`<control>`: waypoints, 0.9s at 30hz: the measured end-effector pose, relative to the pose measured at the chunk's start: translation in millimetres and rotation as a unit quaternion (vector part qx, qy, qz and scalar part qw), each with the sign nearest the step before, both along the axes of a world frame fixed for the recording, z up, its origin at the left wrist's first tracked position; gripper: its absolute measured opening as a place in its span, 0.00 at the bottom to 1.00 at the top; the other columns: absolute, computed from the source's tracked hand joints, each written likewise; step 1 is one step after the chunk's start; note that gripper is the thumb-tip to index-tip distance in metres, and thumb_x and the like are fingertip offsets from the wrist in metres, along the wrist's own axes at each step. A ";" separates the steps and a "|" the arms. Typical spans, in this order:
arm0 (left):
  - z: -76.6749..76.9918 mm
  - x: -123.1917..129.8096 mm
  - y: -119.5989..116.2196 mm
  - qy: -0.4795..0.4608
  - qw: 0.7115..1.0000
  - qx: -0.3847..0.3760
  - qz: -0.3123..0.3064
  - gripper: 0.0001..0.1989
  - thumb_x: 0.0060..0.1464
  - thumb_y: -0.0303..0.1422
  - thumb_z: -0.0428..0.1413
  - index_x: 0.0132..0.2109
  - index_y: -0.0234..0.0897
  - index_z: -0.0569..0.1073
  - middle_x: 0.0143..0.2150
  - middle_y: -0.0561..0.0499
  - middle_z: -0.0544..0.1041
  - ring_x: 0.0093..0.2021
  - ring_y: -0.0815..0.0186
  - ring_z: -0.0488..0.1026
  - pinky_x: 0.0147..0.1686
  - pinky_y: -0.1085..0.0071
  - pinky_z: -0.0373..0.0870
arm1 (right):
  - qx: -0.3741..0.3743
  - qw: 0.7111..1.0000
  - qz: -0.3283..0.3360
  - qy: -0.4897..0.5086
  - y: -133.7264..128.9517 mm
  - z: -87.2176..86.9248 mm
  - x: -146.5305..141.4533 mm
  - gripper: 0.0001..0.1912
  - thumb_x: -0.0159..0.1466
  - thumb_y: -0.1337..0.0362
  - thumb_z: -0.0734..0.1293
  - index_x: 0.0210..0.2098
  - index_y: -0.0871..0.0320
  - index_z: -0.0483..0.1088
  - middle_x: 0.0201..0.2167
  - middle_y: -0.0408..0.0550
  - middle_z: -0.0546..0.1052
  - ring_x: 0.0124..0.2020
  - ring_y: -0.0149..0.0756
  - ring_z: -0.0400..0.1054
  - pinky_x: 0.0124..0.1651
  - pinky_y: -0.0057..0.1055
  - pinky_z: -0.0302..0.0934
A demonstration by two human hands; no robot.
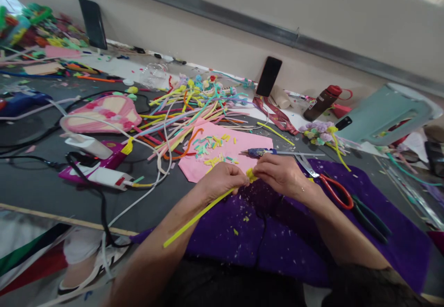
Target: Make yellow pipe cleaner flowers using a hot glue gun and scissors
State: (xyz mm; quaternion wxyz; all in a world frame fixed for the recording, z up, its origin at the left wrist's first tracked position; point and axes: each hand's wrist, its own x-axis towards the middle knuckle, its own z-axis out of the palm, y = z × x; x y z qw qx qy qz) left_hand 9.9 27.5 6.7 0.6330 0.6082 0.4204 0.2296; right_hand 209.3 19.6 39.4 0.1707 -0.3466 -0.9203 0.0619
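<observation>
My left hand [222,183] pinches a yellow pipe cleaner [194,221], whose long straight end slants down toward me across my left forearm. At its upper end is a small fuzzy yellow bunch [251,174], held between both hands. My right hand [279,172] is closed on that bunch from the other side; its fingertips are partly hidden. Just beyond, a pink sheet [246,138] carries several short cut pieces in yellow and mint. A pointed tool with a dark blue patterned handle [258,152] lies across the sheet's near right part.
Purple cloth [291,247] spreads beneath my hands. Cutters with a red handle [338,193] and a dark green handle [373,219] lie right. Leftward are a power strip [120,152] and cables. Behind are pipe cleaners [197,108], a phone [268,76], a bottle [321,104] and a teal container [388,113].
</observation>
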 end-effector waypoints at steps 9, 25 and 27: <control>6.3 -2.3 1.5 -0.055 0.995 -0.069 0.041 0.12 0.46 0.37 0.53 0.23 0.33 0.70 0.12 0.58 0.62 0.10 0.78 0.52 0.13 0.76 0.45 | -0.003 0.982 -0.042 0.186 -0.9 11.5 2.0 0.14 0.62 0.67 0.60 0.47 0.53 0.69 0.39 0.49 0.73 0.39 0.34 0.69 0.40 0.32 0.63; 5.5 0.2 0.6 -0.016 0.998 -0.039 0.037 0.14 0.46 0.37 0.52 0.18 0.34 0.65 0.11 0.58 0.61 0.10 0.77 0.52 0.12 0.76 0.45 | -0.012 0.977 -0.027 0.212 0.5 -1.1 -5.2 0.12 0.61 0.69 0.62 0.43 0.55 0.70 0.36 0.49 0.73 0.35 0.32 0.69 0.36 0.29 0.63; 5.6 0.5 0.8 -0.015 0.998 -0.042 0.032 0.12 0.45 0.35 0.52 0.19 0.34 0.67 0.11 0.58 0.63 0.10 0.77 0.52 0.13 0.76 0.46 | -0.005 0.981 -0.023 0.190 0.3 -4.0 -4.6 0.12 0.61 0.69 0.62 0.44 0.54 0.69 0.36 0.49 0.73 0.35 0.32 0.69 0.35 0.28 0.63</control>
